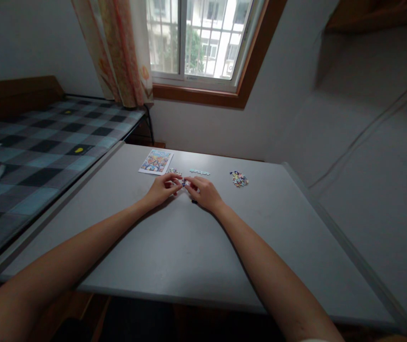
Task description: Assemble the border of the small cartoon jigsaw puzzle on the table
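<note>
My left hand (pixel 163 188) and my right hand (pixel 205 191) meet above the middle of the white table (pixel 175 247). Between their fingertips they pinch small dark-and-white jigsaw puzzle pieces (pixel 184 182); how many is too small to tell. Just beyond my right hand lies a strip of joined pale blue puzzle pieces (pixel 199 172). A small heap of loose pieces (pixel 174 171) sits behind my left hand, partly hidden by it. Farther right is a second heap of multicoloured pieces (pixel 239 179). A small dark object (pixel 194 202) shows beside my right palm, its kind unclear.
A sheet with a colourful printed picture (pixel 156 161) lies at the table's far left. To the left stands a bed with a checked cover (pixel 71 127). A barred window (pixel 203 42) with a curtain (pixel 118 52) is ahead, and a wall (pixel 378 156) borders the right side.
</note>
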The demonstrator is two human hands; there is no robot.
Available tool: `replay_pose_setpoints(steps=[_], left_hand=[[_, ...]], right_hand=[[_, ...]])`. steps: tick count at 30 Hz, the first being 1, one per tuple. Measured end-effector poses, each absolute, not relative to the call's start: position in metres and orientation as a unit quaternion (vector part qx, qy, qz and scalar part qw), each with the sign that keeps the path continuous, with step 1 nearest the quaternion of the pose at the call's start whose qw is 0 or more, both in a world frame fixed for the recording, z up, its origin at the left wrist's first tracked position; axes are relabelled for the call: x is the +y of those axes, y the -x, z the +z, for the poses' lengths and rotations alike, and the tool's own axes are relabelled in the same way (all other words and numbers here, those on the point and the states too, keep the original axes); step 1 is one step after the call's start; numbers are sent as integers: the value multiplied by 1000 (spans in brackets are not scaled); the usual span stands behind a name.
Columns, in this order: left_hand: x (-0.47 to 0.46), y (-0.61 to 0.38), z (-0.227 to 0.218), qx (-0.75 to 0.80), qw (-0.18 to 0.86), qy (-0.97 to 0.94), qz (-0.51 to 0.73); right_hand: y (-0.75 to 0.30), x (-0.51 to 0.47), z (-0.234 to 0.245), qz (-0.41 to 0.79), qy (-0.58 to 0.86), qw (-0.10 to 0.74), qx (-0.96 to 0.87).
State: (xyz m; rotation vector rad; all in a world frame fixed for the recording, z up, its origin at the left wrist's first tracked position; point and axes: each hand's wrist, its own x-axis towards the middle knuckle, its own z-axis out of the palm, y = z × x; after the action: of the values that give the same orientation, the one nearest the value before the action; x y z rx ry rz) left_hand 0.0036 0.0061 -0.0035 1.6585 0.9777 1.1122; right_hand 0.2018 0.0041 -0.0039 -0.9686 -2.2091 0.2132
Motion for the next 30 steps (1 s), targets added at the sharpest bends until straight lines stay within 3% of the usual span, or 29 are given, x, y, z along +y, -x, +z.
replay_pose_setpoints(steps=[30], left_hand=[[4, -4, 0, 401, 446, -666, 443]], right_hand=[[-202, 3, -3, 101, 384, 344, -851]])
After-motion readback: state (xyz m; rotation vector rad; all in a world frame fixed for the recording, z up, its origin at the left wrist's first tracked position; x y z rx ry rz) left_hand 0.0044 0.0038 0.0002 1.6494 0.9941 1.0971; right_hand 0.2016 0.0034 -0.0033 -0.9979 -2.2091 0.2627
